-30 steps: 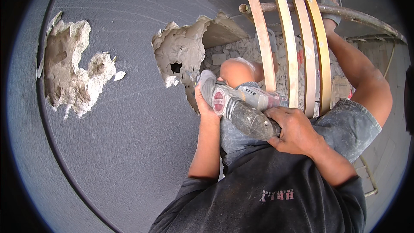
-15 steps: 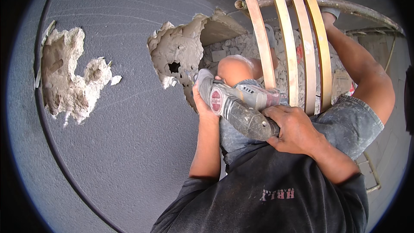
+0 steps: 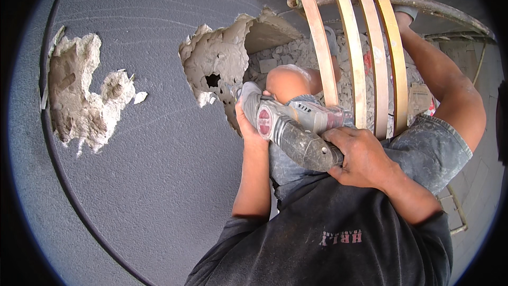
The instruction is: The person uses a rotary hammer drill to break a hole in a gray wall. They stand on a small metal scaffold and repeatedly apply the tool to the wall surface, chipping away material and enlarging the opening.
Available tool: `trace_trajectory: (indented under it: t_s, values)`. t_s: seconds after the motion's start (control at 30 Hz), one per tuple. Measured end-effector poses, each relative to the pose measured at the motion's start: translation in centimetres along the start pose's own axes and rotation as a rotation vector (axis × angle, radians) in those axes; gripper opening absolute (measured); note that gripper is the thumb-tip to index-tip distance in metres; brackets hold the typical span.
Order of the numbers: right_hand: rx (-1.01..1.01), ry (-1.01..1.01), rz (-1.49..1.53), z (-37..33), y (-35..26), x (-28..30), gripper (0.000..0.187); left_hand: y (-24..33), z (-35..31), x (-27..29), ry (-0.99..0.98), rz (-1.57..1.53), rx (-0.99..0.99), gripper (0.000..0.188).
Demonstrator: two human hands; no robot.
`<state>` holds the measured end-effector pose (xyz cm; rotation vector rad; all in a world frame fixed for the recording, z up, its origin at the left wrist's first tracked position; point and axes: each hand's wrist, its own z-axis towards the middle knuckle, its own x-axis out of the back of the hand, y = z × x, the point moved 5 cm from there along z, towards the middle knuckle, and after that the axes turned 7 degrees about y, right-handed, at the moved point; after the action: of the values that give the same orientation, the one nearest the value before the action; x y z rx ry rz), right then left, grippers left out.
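A hammer drill (image 3: pixel 299 140) is clamped in the fingers of the left hand (image 3: pixel 250 125) and, farther right, the right hand (image 3: pixel 366 158).

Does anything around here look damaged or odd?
Yes: the dark grey surface is badly broken. One ragged patch is at far left, and a jagged hole lies just beyond the power tool. Both expose rough, pale material, unlike the even grey around them. Loose rubble lies beyond.
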<state>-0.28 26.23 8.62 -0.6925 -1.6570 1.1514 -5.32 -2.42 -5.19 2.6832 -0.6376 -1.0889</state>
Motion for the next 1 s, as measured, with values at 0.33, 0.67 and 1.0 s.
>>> trace_trajectory:
  t_s: [0.33,0.67,1.0]
  values:
    - [0.006,0.004,0.003,0.05,-0.13,0.15,0.052,-0.09,-0.20,-0.12,0.031,-0.005,-0.012,0.050]
    - [0.007,0.006,0.009,0.10,0.05,0.02,0.051,-0.03,-0.04,-0.03,0.041,-0.025,-0.007,0.049]
    - [0.018,0.015,0.014,0.16,0.05,0.04,0.051,0.09,0.06,-0.41,0.038,0.048,-0.025,0.046]
